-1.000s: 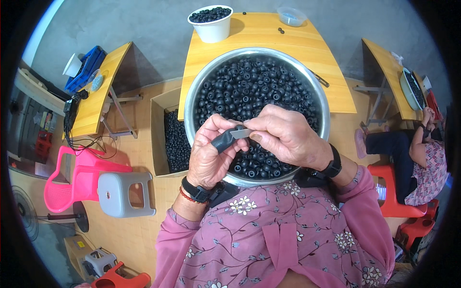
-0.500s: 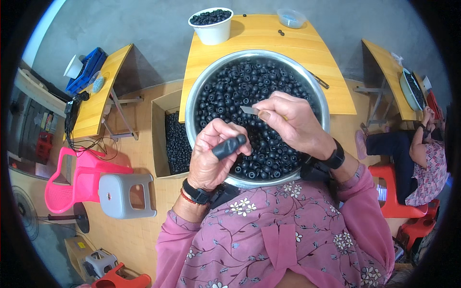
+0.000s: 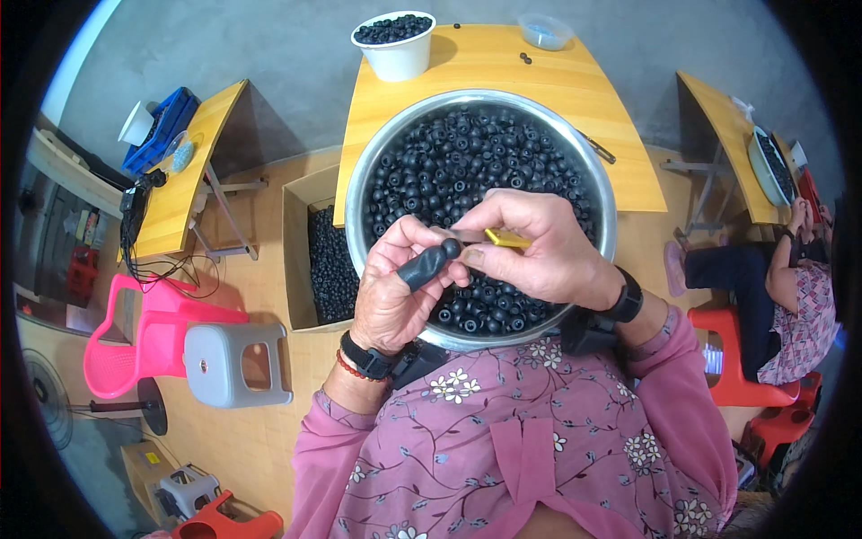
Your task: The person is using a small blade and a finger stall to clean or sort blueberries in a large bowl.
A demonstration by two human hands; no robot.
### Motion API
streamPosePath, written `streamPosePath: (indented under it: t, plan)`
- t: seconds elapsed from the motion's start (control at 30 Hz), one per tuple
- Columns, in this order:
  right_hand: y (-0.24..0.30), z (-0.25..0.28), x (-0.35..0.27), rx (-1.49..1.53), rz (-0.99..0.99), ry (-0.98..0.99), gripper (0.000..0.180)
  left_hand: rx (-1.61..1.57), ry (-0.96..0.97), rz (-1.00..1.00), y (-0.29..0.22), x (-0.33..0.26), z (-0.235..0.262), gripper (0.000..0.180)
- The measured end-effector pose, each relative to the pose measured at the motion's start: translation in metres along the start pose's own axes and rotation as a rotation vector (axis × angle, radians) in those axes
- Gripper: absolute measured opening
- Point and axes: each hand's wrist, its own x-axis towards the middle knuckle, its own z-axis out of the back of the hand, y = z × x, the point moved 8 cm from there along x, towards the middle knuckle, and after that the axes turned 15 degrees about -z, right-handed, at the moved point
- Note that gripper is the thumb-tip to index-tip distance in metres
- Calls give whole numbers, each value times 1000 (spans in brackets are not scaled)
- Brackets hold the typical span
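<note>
A wide steel bowl (image 3: 603, 193) full of small black rubber rings stands on the yellow table (image 3: 575, 99) in front of me. Over its near edge, my left hand (image 3: 391, 296) grips a dark grey rod-like piece (image 3: 427, 265), one black ring sitting at its tip. My right hand (image 3: 530, 256) pinches a thin tool with a yellow handle (image 3: 505, 238), its point touching the tip of the rod. Both hands meet just above the bowl's contents.
A white cup of black rings (image 3: 395, 40) and a clear dish (image 3: 545, 30) sit at the table's far edge. A cardboard box of black parts (image 3: 319, 251) is on the floor to the left, near a pink chair (image 3: 148, 332) and grey stool (image 3: 235, 364). Another person (image 3: 781, 287) sits at the right.
My right hand went out over the bowl, then came back to the left hand with the yellow-handled tool. A black ring now sits at the rod's tip.
</note>
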Motion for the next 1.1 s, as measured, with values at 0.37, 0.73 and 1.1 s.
streamPosePath:
  t: [0.37, 0.73, 1.1]
  plan:
    - [-23, -8, 3, 287, -290, 82, 4, 26, 51, -24, 0, -1, -2, 15]
    - [-38, 2, 0, 88, -229, -146, 10, 227, 41, -425, -64, 7, -3, 19]
    - [-20, -20, 5, -232, 40, 7, 14, 755, -998, -651, -133, -38, 166, 27]
